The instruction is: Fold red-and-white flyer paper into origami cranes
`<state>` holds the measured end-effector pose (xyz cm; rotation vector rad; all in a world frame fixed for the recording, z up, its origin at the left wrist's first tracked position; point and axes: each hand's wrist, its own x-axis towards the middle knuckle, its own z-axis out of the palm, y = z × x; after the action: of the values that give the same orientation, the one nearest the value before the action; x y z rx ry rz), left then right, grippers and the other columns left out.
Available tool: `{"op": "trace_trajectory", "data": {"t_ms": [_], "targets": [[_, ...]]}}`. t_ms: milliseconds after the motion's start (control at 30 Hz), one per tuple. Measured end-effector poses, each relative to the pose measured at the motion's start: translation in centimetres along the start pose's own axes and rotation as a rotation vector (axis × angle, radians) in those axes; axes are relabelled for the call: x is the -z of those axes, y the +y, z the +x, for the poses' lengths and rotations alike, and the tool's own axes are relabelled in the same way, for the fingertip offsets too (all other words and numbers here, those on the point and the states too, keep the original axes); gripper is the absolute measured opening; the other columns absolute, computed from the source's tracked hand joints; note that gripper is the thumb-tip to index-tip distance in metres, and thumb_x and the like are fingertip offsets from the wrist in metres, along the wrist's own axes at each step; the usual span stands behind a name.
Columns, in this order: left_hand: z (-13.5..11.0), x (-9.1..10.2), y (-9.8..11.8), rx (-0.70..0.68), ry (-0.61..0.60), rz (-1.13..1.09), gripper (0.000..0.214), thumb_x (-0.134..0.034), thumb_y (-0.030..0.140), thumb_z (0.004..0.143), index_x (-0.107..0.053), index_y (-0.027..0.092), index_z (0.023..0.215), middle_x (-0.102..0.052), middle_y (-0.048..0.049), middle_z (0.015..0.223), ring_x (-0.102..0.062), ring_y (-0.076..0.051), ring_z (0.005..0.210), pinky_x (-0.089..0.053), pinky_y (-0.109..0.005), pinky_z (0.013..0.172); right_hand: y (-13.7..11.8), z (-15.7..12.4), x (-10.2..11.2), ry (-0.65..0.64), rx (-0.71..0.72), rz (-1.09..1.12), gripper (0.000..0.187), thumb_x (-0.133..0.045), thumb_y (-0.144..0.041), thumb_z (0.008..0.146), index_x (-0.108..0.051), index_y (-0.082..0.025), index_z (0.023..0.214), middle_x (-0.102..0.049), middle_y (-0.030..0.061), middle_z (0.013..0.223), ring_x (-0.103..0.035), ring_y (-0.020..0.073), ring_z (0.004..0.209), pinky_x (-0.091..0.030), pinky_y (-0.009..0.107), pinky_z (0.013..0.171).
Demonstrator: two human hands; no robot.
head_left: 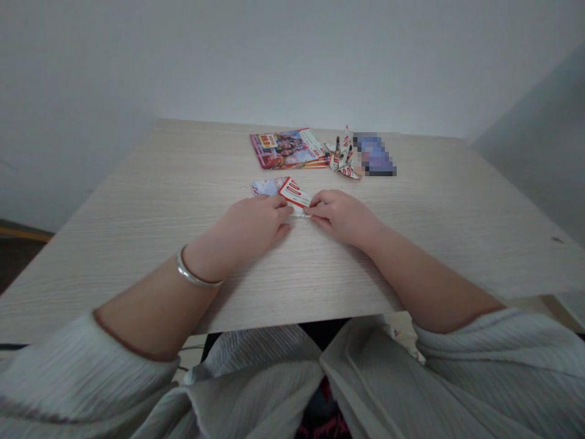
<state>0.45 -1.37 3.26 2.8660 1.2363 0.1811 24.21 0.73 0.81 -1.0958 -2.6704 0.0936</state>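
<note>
A folded sheet of printed paper [295, 192], white with red edging and a colourful part at its left, lies on the table between my hands. My left hand [256, 222] rests over its lower left part, with fingertips pressed on it and the thumb tucked in near the edge. At the right corner, my right hand [340, 213] pinches the paper between thumb and fingers. The hands cover parts of the sheet, so its full outline is hidden. A silver bangle [194, 277] circles my left wrist.
Beyond my hands lies a stack of colourful leaflets [286, 149]. A folded paper figure [342, 160] with pointed tips stands at its right end. Next to it is a blurred, dark blue flat object [377, 155]. The pale wooden table [150, 189] meets a plain wall [292, 61].
</note>
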Motion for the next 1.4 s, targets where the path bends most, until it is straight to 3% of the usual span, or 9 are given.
{"op": "trace_trajectory", "data": {"t_ms": [100,167,333,533,700,900,1100,1300,1400], "targets": [[0.5,-0.5,0.0,-0.028,0.058,0.08,0.04,-0.042,0.027,0.106,-0.073,0.006,0.119,-0.066,-0.0258,0.139,-0.063,-0.038,0.133,-0.049,-0.056,0.116,-0.1,-0.1,-0.1,0.028,0.018,0.002,0.027,-0.058,-0.018,0.103,-0.084,-0.016,0.112,-0.077,0.0142,0.115,-0.066,0.0244,0.105,-0.051,0.039,0.096],[0.7,-1.4,-0.3,-0.024,0.128,0.03,0.052,-0.04,0.034,0.109,-0.059,0.002,0.144,-0.054,-0.0269,0.157,-0.05,-0.037,0.148,-0.041,-0.055,0.125,-0.2,-0.3,-0.2,0.038,0.027,0.006,0.027,-0.058,-0.019,0.103,-0.084,-0.017,0.11,-0.077,0.0137,0.114,-0.066,0.0243,0.106,-0.051,0.04,0.097],[0.7,-3.6,-1.5,-0.061,-0.034,-0.079,0.069,-0.029,0.044,0.111,-0.038,-0.002,0.162,-0.031,-0.0262,0.172,-0.025,-0.033,0.165,-0.024,-0.052,0.135,-0.5,-0.4,-0.1,0.011,0.018,-0.014,0.03,-0.056,-0.021,0.105,-0.082,-0.013,0.117,-0.078,0.0156,0.119,-0.068,0.0259,0.109,-0.052,0.041,0.099],[0.5,-3.5,-1.4,-0.028,-0.089,-0.097,0.068,-0.033,0.042,0.11,-0.032,0.002,0.165,-0.021,-0.0277,0.175,-0.017,-0.036,0.166,-0.021,-0.056,0.134,-0.8,-0.8,1.4,-0.006,-0.093,0.006,0.028,-0.062,-0.016,0.099,-0.079,-0.015,0.121,-0.079,0.0132,0.117,-0.071,0.0267,0.11,-0.053,0.039,0.097],[0.4,-3.1,-0.9,-0.07,-0.091,-0.031,0.06,-0.04,0.036,0.109,-0.043,0.003,0.16,-0.024,-0.031,0.173,-0.02,-0.041,0.165,-0.024,-0.061,0.131,-0.5,-0.9,2.0,-0.083,-0.107,-0.003,0.024,-0.062,-0.015,0.099,-0.082,-0.012,0.111,-0.08,0.0146,0.115,-0.072,0.027,0.108,-0.052,0.038,0.096],[-0.1,-3.2,-0.5,-0.084,-0.023,-0.009,0.058,-0.041,0.041,0.11,-0.048,0.011,0.159,-0.041,-0.0212,0.17,-0.032,-0.038,0.161,-0.018,-0.063,0.133,0.5,-0.7,1.4,-0.047,-0.069,0.014,0.024,-0.062,-0.016,0.1,-0.085,-0.017,0.105,-0.08,0.0121,0.111,-0.07,0.023,0.099,-0.051,0.036,0.092],[-0.2,-2.9,-0.1,-0.089,-0.096,0.016,0.067,-0.035,0.046,0.111,-0.039,0.006,0.164,-0.032,-0.0235,0.173,-0.027,-0.04,0.163,-0.021,-0.061,0.132,0.3,-0.8,1.6,-0.065,-0.089,-0.005,0.025,-0.062,-0.017,0.1,-0.085,-0.018,0.108,-0.08,0.0118,0.112,-0.071,0.0232,0.1,-0.05,0.035,0.089],[-0.1,-2.8,-0.1,-0.12,-0.05,0.058,0.061,-0.039,0.044,0.11,-0.047,0.01,0.16,-0.039,-0.0219,0.17,-0.034,-0.039,0.16,-0.02,-0.06,0.132,-0.3,-1.1,2.3,-0.074,-0.222,-0.063,0.018,-0.067,-0.017,0.095,-0.082,-0.017,0.104,-0.081,0.0109,0.103,-0.071,0.0252,0.093,-0.049,0.036,0.082],[-0.2,-2.7,0.0,-0.132,-0.033,0.054,0.062,-0.038,0.044,0.11,-0.048,0.007,0.159,-0.042,-0.0225,0.168,-0.037,-0.039,0.159,-0.021,-0.059,0.133,-0.2,-1.1,2.4,-0.098,-0.188,-0.062,0.019,-0.064,-0.016,0.096,-0.082,-0.016,0.104,-0.081,0.0114,0.106,-0.072,0.0256,0.097,-0.05,0.036,0.086]]}}
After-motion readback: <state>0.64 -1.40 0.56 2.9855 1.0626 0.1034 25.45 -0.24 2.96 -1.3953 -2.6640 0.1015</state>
